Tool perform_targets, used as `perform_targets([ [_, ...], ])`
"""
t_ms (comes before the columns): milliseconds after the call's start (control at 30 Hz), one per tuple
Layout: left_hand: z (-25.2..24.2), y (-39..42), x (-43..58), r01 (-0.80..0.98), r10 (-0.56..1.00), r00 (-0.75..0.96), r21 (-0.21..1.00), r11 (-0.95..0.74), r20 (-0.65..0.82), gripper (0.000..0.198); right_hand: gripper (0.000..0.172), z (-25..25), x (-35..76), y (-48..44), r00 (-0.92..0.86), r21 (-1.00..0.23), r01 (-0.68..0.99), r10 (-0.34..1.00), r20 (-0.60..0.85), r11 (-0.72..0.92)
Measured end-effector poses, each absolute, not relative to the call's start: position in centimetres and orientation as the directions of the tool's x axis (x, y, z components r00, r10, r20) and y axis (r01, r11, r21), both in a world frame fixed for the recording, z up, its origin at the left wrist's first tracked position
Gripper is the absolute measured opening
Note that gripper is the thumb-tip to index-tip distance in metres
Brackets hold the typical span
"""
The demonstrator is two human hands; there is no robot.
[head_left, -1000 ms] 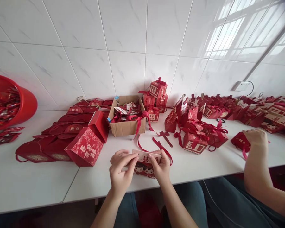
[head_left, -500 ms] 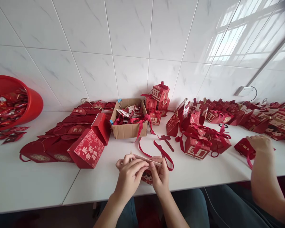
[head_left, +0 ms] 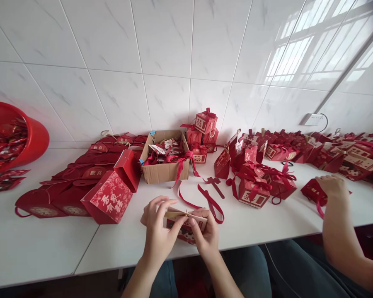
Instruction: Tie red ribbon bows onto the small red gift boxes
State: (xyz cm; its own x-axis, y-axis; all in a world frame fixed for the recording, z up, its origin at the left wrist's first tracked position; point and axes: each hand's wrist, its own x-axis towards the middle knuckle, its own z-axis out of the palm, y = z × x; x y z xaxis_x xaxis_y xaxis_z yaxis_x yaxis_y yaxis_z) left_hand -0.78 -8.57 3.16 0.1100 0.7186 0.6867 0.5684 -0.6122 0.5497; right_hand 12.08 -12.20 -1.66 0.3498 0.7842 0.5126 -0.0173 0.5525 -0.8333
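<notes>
Presumably to keep its edges together, the left hand (head_left: 158, 228) and right hand (head_left: 207, 236), nearly closed, pinch the box (head_left: 187, 236) near its top.

On my feed, diffuse daylight is bright; window glare (head_left: 294, 58) streaks the tiled wall (head_left: 164, 41) above the far edge, rightward, of the tabletop (head_left: 49, 248). I see shadow beneath the near edge and wide-angle stretching leftward.
</notes>
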Motion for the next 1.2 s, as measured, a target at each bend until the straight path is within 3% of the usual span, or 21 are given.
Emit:
perform_targets([
  [100, 2.6, -8.0, -1.2, 0.411, 0.850, 0.100, 0.756, -0.509, 0.518, 0.056, 0.014, -2.1, 12.5, -12.4, 0.337, -0.818, -0.083, 0.789, 0.514, 0.569],
  [200, 2.1, -8.0, -1.6, 0.160, 0.958, 0.137, 0.949, -0.272, 0.251, 0.098, 0.022, -2.1, 12.9, -12.7, 0.272, -0.796, -0.092, 0.784, 0.558, 0.599],
  [333, 1.7, -9.0, -2.0, -0.021, 0.968, 0.185, 0.985, -0.172, 0.173, 0.116, 0.023, -1.0, 13.3, -13.8, 0.186, -0.708, 0.019, 0.693, 0.696, 0.706],
  [467, 1.9, -10.4, -2.4, 0.014, 0.930, 0.203, 0.949, -0.316, 0.307, 0.110, 0.022, 0.1, 13.5, -15.0, 0.134, -0.706, -0.031, 0.703, 0.698, 0.707],
  [600, 2.8, -11.3, -2.6, 0.160, 0.863, 0.145, 0.850, -0.502, 0.483, 0.098, 0.021, 0.0, 13.9, -15.3, 0.080, -0.811, -0.253, 0.847, 0.525, 0.527],
  [733, 3.8, -11.8, -2.6, 0.226, 0.927, 0.281, 0.922, -0.314, 0.247, 0.083, 0.023, -0.4, 14.2, -15.3, 0.025, -0.845, -0.363, 0.910, 0.413, 0.393],
  [867, 3.9, -12.7, -2.2, 0.136, 0.960, 0.278, 0.988, -0.068, 0.027, 0.084, 0.018, -0.5, 14.1, -15.8, 0.043, -0.865, -0.280, 0.906, 0.421, 0.415],
  [1067, 2.9, -12.8, -2.3, 0.025, 0.975, 0.220, 1.000, 0.009, -0.014, 0.086, 0.022, -0.6, 14.8, -16.0, 0.173, -0.845, -0.002, 0.833, 0.526, 0.534],
  [1200, 2.8, -11.9, -3.3, -0.024, 0.956, 0.283, 0.995, 0.094, -0.084, 0.055, 0.023, -0.4, 15.6, -16.0, 0.196, -0.815, 0.117, 0.791, 0.579, 0.567],
])
